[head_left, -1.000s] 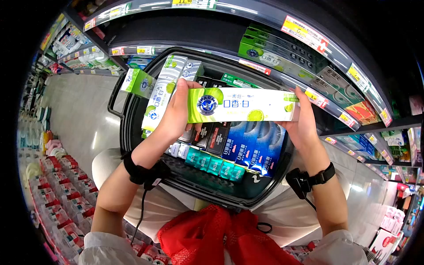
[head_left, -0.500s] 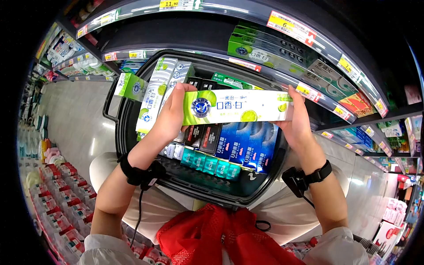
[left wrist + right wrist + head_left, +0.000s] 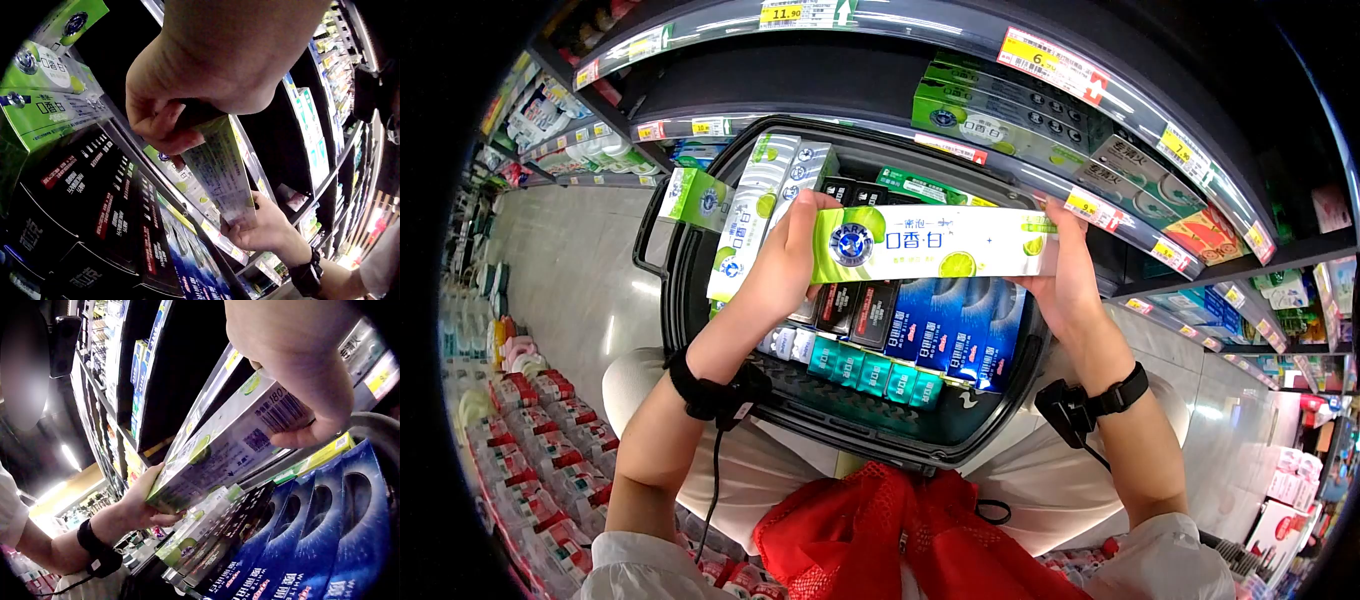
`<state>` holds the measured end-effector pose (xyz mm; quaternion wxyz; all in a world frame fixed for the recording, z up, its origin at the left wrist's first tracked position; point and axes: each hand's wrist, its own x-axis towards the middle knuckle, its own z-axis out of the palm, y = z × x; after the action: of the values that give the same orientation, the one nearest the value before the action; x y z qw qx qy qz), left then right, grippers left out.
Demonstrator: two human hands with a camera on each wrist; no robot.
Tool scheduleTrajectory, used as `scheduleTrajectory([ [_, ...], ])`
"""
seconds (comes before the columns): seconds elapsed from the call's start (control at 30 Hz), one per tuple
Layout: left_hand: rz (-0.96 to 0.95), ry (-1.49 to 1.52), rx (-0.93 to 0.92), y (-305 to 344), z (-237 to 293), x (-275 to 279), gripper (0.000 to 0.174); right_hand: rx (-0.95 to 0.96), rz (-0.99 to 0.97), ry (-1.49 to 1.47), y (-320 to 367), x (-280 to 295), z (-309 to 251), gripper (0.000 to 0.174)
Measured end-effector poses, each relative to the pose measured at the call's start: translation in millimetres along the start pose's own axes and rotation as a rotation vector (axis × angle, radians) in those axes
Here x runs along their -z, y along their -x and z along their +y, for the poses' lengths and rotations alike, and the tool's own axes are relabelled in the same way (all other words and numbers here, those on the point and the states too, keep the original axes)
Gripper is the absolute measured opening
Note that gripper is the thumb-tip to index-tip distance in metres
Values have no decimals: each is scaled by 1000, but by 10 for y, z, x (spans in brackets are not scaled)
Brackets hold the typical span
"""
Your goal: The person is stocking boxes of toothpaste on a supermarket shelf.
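A long white and green toothpaste box (image 3: pixel 945 243) with lime pictures is held level between both hands over a black crate (image 3: pixel 685 300). My left hand (image 3: pixel 783 255) grips its green end, thumb on top. The other end is gripped by my right hand (image 3: pixel 1072 280); the right wrist view shows a barcode on the box's side (image 3: pixel 284 415) near those fingers. Under it in the crate stand blue boxes (image 3: pixel 960 325), black boxes (image 3: pixel 875 315) and small teal boxes (image 3: pixel 870 370). More white and green boxes (image 3: pixel 750 215) stand at the crate's left side.
Behind the crate, a dark shelf holds stacked green and white toothpaste boxes (image 3: pixel 990 120), with price tags (image 3: pixel 1050 65) along its edges. Red and clear packages (image 3: pixel 540 450) cover the floor at lower left. A red cloth (image 3: pixel 900 525) lies at the person's lap.
The head view has shifted slightly, so shelf and crate sit a little further left. Both hands keep their hold on the toothpaste box, which stays over the crate.
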<state>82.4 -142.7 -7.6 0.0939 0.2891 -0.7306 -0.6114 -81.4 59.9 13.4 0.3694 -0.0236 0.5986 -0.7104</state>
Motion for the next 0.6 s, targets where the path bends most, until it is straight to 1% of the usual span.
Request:
scheduleTrajectory([
  [0.13, 15, 1, 2, 36, 38, -12, 56, -6, 6, 6, 7, -3, -9, 40],
  [0.23, 40, -69, 25, 48, 35, -9, 58, -17, 28, 2, 7, -10, -7, 40],
  [0.3, 130, -268, -209, 14, -45, -3, 57, -16, 40, 1, -5, 0, 2, 40],
  [0.33, 130, -267, -209, 15, -52, 8, 57, -10, 65, 2, -20, 17, 14, 40],
  [0.4, 126, -412, -184, 38, -3, 22, 57, -3, 91, 3, -31, 25, 18, 40],
  [0.47, 126, -413, -201, 21, -29, 38, 57, 20, 80, -42, -30, 21, 15, 38],
  [0.6, 152, -423, -239, 33, 3, 35, 57, 20, 79, -38, 6, -29, -38, 36],
])
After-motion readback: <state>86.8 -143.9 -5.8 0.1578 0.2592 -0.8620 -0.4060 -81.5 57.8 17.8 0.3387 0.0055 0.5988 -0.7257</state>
